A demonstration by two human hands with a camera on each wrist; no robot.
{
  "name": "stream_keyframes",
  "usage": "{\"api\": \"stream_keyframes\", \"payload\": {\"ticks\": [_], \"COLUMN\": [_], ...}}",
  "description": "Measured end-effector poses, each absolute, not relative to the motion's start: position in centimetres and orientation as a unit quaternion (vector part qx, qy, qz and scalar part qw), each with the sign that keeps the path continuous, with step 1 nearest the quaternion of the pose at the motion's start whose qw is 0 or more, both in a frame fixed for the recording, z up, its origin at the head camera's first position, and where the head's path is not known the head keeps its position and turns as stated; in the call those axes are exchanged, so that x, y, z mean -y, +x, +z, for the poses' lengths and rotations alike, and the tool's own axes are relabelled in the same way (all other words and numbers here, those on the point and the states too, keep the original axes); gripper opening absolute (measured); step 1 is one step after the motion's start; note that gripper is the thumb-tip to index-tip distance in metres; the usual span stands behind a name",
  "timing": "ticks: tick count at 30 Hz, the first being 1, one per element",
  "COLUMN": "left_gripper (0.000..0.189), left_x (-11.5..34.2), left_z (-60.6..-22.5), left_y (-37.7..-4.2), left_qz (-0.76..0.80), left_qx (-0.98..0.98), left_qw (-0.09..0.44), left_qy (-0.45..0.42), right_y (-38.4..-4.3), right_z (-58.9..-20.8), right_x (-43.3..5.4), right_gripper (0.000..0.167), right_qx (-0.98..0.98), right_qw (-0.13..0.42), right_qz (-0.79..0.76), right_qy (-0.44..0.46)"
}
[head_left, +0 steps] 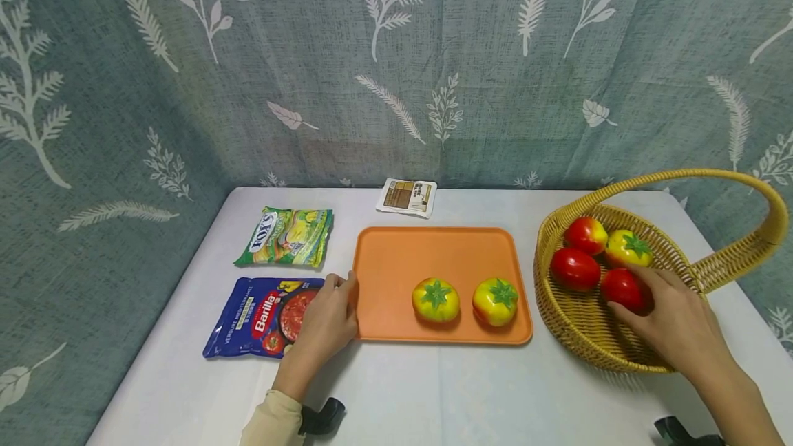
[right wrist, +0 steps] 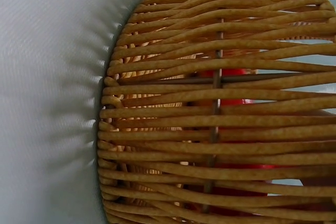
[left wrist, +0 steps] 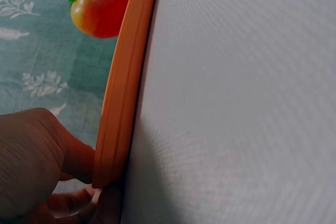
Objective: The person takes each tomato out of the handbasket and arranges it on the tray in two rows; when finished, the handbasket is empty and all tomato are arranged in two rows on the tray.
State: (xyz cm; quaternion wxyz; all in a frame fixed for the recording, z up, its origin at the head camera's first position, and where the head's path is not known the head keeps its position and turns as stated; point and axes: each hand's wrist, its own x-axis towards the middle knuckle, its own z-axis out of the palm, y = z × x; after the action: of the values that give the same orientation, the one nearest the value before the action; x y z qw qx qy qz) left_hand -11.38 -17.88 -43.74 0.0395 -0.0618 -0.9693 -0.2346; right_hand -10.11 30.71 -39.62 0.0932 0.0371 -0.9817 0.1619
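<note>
My left hand (head_left: 328, 315) pinches the left rim of an orange tray (head_left: 396, 253); the left wrist view shows the thumb and fingers at the tray's corner (left wrist: 107, 166). Two yellow-red fruits with green leafy tops, a left one (head_left: 436, 299) and a right one (head_left: 495, 301), sit on the tray. Over on the right, my right hand (head_left: 672, 319) reaches into a wicker basket (head_left: 557, 319) and grips a glossy red fruit (head_left: 624, 289). Beside it lie another red fruit (head_left: 575, 268), a red-yellow one (head_left: 586, 235) and a leafy-topped yellow one (head_left: 628, 248). Basket weave (right wrist: 220, 129) mostly hides the right hand in the right wrist view.
A blue Barilla pouch (head_left: 248, 319) lies left of the tray, partly behind my left hand. Behind the pouch is a green FOX'S bag (head_left: 288, 236). A small white-and-brown packet (head_left: 407, 197) rests at the table's back edge. The basket's tall handle (head_left: 731, 274) arches to the right.
</note>
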Motion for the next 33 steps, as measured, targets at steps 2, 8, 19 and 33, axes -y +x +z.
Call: {"api": "stream_keyframes", "payload": {"ticks": [2,8,19,33], "left_gripper": [0.057,0.055,0.055,0.057], "left_x": [17.9,17.9,17.9,18.0], "left_z": [-43.7,-43.8,-43.8,-43.8], "left_y": [-11.4,-11.4,-11.5,-11.4], "left_qz": [-0.234,-0.23,-0.227,-0.228], "left_qx": [0.97,0.97,0.971,0.971], "left_qw": [0.04,0.044,0.046,0.042], "left_qy": [-0.061,-0.063,-0.066,-0.061], "right_y": [-10.0,-9.8,-9.0,-8.1], "right_z": [-39.6,-39.6,-38.8,-37.0], "right_x": [-30.8,-30.7,-30.1,-28.4], "right_gripper": [0.074,0.074,0.072,0.075], "right_qx": [0.982,0.981,0.98,0.964], "right_qw": [0.095,0.095,0.118,0.181], "right_qz": [0.161,0.164,0.16,0.188], "right_qy": [0.036,0.028,0.021,0.043]}}
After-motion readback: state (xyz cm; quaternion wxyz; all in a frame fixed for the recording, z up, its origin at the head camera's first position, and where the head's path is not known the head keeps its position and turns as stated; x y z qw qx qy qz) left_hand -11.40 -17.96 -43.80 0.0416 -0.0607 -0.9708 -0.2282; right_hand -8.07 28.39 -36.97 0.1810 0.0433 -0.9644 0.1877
